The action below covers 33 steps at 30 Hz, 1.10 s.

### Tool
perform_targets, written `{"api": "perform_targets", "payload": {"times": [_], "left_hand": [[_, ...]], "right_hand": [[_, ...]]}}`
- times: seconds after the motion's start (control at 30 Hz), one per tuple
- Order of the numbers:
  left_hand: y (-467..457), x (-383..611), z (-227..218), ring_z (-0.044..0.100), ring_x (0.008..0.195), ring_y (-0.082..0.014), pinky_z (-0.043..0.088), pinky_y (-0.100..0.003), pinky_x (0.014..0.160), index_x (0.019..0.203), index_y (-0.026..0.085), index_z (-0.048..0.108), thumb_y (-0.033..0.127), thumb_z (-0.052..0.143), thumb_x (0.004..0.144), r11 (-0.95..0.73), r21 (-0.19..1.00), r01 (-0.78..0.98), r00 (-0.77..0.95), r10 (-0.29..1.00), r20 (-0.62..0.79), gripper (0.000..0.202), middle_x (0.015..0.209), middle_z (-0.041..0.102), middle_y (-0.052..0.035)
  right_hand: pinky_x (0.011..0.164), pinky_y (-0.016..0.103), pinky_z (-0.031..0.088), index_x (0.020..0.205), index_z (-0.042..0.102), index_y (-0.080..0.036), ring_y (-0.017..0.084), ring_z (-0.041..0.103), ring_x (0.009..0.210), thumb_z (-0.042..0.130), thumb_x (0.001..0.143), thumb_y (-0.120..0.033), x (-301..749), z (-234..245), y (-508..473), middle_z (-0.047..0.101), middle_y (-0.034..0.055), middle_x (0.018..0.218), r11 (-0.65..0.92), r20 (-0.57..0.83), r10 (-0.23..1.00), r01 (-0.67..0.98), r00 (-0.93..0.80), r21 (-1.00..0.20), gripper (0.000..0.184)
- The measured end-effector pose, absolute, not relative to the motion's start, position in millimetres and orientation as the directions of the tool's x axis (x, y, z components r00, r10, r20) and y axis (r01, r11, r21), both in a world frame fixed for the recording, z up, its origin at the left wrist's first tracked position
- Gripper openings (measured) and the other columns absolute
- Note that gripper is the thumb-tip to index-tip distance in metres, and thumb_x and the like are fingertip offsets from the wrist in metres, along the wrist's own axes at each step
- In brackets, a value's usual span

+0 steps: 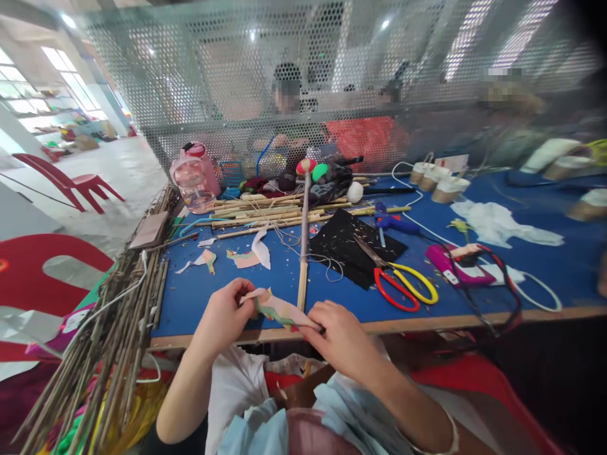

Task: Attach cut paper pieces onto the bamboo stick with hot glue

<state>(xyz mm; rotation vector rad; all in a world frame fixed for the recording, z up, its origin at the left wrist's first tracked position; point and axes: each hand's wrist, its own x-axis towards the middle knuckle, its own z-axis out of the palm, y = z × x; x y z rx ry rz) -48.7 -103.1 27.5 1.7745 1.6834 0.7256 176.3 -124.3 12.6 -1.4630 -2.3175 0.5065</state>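
My left hand [226, 314] and my right hand [339, 335] pinch the two ends of a pale, multicoloured strip of felt or paper [279, 309], stretched between them over the near edge of the blue table [199, 297]. Both hands have their fingers closed on it. A long bamboo stick [302, 253] with a pink and green pompom top lies on the table and ends just behind the strip. Red-and-yellow scissors [403, 283] rest to the right of my right hand, partly on a black cloth [353, 246].
A bundle of thin sticks [118, 328] leans at the table's left edge. A pink water jug [194, 177], more bamboo sticks, a blue glue gun [391, 222], paper scraps and cups sit farther back. People work behind a perforated metal screen. Red plastic chairs stand to the left.
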Motion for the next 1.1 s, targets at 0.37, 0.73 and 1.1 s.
{"api": "perform_targets", "payload": {"times": [0.37,0.73,1.1], "left_hand": [[-110.7,-15.4,27.2,0.049,0.104,-0.0257,0.038,-0.038,0.086,0.106,0.022,0.059,0.018,0.049,0.074,-0.163,0.372,0.914,0.067,0.964,0.257,0.034,0.114,0.056,-0.0094],[-96.9,44.5,19.0,0.054,0.068,-0.0208,0.033,-0.03,0.061,0.062,0.018,0.056,0.032,0.056,0.071,-0.129,0.386,0.913,0.123,0.992,0.04,0.016,0.066,0.06,-0.0052],[-82.9,28.0,25.6,0.047,0.052,-0.0115,0.031,-0.023,0.049,0.061,0.017,0.057,0.047,0.057,0.071,-0.105,0.735,0.67,0.226,0.972,-0.066,0.031,0.055,0.056,0.0023]], "right_hand": [[0.054,0.027,0.018,0.055,0.041,-0.017,0.01,0.038,0.056,0.05,0.073,-0.015,204.8,17.3,-122.7,0.052,-0.0007,0.061,0.339,-0.062,0.909,0.819,-0.412,-0.463,0.02],[0.054,0.025,0.019,0.063,0.049,-0.019,0.011,0.043,0.057,0.054,0.076,-0.021,205.3,14.1,-121.6,0.056,-0.0017,0.062,0.332,0.007,0.923,0.784,-0.386,-0.524,0.014],[0.057,0.024,0.026,0.076,0.06,-0.02,0.015,0.056,0.069,0.053,0.073,-0.014,190.6,6.0,-70.7,0.065,0.0015,0.072,0.317,0.059,0.943,0.833,-0.327,-0.453,0.01]]}}
